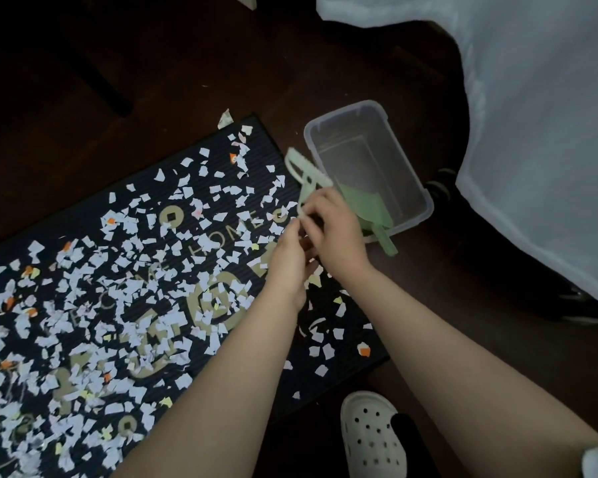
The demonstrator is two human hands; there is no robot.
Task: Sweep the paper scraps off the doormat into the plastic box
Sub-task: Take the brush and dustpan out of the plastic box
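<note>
A dark doormat (94, 215) with gold "HOME" lettering lies on the floor, strewn with several white, orange and yellow paper scraps (125, 298). A clear plastic box (413, 174) stands off the mat's far right corner. A green dustpan (366, 208) leans inside it, handle poking over the near rim. My right hand (335, 229) grips a pale green toothed brush (302, 167) at the mat's edge beside the box. My left hand (289, 257) pinches the brush's lower end, touching my right hand.
A white sheet (532, 132) hangs over the right side, close behind the box. A dark furniture leg (101, 81) stands at the upper left. A white clog (370, 436) rests on the dark wood floor beside the mat's near corner.
</note>
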